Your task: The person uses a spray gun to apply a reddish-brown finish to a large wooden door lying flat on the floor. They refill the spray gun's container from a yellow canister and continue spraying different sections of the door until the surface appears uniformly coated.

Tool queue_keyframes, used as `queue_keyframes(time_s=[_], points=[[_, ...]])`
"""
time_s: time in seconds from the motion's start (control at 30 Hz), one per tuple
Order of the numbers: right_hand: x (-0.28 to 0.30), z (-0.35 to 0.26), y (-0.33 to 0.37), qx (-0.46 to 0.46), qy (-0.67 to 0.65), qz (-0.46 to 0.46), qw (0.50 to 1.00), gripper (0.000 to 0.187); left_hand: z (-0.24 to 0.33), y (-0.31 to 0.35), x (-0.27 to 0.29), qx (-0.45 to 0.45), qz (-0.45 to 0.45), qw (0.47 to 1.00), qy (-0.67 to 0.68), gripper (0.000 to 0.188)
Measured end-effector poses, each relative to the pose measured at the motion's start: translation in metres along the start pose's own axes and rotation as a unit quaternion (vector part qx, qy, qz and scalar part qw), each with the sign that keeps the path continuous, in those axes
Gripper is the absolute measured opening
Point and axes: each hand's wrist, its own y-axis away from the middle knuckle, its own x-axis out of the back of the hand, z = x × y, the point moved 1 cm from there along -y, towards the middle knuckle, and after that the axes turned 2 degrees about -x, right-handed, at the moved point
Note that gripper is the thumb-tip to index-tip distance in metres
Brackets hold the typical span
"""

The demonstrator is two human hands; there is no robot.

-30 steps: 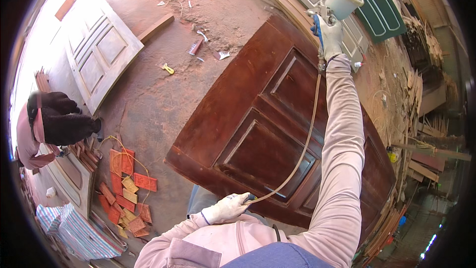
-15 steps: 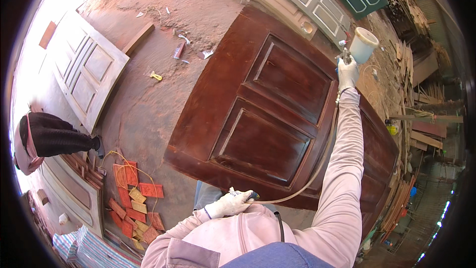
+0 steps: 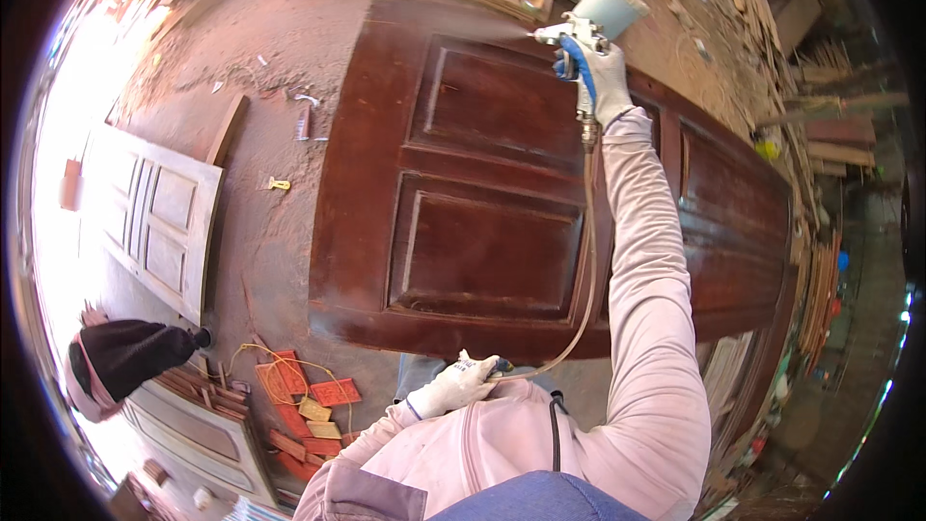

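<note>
A dark red-brown panelled wooden door (image 3: 371,169) lies flat in front of me. Over its far edge my right hand (image 3: 608,77), in a white glove with blue on the fingers, grips a metal spray gun (image 3: 571,34). A white paint cup (image 3: 611,4) sits tilted on the gun, and a fine mist leaves the nozzle toward the left. From the gun's handle a thin hose (image 3: 589,260) runs down across the door. My gloved left hand (image 3: 455,384) is closed around that hose close to my body, at the door's near edge.
Pale panelled doors (image 3: 159,222) stand at the left and lie at the far side. Another person in dark trousers (image 3: 130,352) is at the lower left. Near them lie orange and yellow blocks (image 3: 323,415) with a yellow cord. Wood scraps (image 3: 839,154) pile up at the right.
My right hand has swung the spray gun left over the door's far part and turned its nozzle left; mist now shows. My left hand keeps its hold on the hose. The view has shifted.
</note>
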Motion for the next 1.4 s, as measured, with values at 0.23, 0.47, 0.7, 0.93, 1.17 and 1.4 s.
queue_keyframes(time_s=[0.23, 0.47, 0.7, 0.93, 1.17, 1.4], points=[[0.184, -0.026, 0.085, -0.035, 0.300, 0.246, 0.921, 0.021, -0.002, -0.020, -0.030, -0.047, -0.017, 0.998, -0.028, 0.034], [0.257, -0.058, 0.174, -0.044, 0.291, 0.152, 0.944, 0.034, 0.039, -0.037, -0.021, -0.081, -0.072, 0.994, -0.008, 0.032], [0.211, -0.069, 0.222, -0.061, 0.325, -0.121, 0.936, 0.046, 0.072, -0.075, -0.063, -0.118, -0.099, 0.986, -0.065, 0.048], [0.165, -0.049, 0.127, 0.167, 0.581, -0.123, 0.787, 0.036, 0.059, -0.071, -0.058, -0.091, -0.108, 0.990, 0.018, 0.045], [0.164, -0.041, 0.054, 0.166, 0.693, -0.006, 0.702, 0.044, 0.042, -0.057, -0.057, -0.140, 0.013, 0.989, 0.046, 0.043], [0.160, -0.061, 0.151, 0.127, 0.606, -0.149, 0.771, 0.041, 0.057, -0.047, -0.045, -0.148, 0.009, 0.986, 0.078, 0.033]])
